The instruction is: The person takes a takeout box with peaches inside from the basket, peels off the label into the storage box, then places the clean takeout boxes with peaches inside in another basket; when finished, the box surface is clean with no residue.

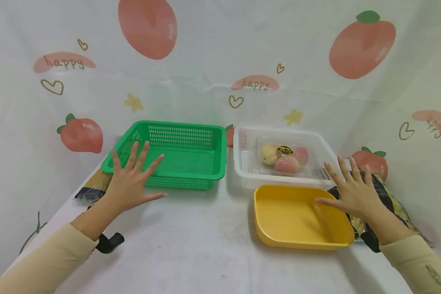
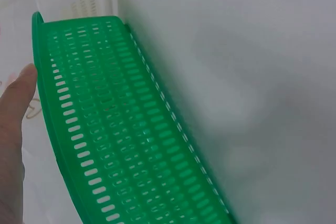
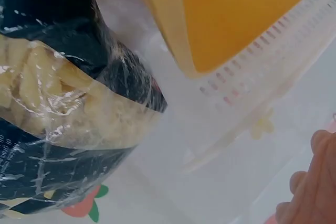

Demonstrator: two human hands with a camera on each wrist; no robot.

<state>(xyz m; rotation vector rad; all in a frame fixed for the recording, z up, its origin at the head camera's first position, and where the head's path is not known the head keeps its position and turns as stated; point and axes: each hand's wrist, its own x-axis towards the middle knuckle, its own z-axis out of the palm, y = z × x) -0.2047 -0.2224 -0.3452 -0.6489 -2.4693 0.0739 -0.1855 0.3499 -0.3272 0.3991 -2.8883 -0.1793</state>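
In the head view the left hand [image 1: 130,183] is spread with straight fingers above the near left corner of a green basket [image 1: 183,176], holding nothing. The right hand [image 1: 354,196], also spread and holding nothing, hovers over the right edge of a yellow basin [image 1: 294,216]. Behind the basin stands a white basket [image 1: 250,179] with a clear pack of peaches [image 1: 287,164] inside. The left wrist view shows a finger of the left hand [image 2: 16,129] beside the green basket's side [image 2: 105,108]; the right wrist view shows part of the right hand [image 3: 315,182] at the lower right.
A dark and clear pasta bag [image 3: 68,93] lies right of the yellow basin, partly behind the right arm. Another bag [image 1: 95,185] lies at the left edge, by the green basket. A printed cloth [image 1: 206,49] hangs behind the table [image 1: 206,245].
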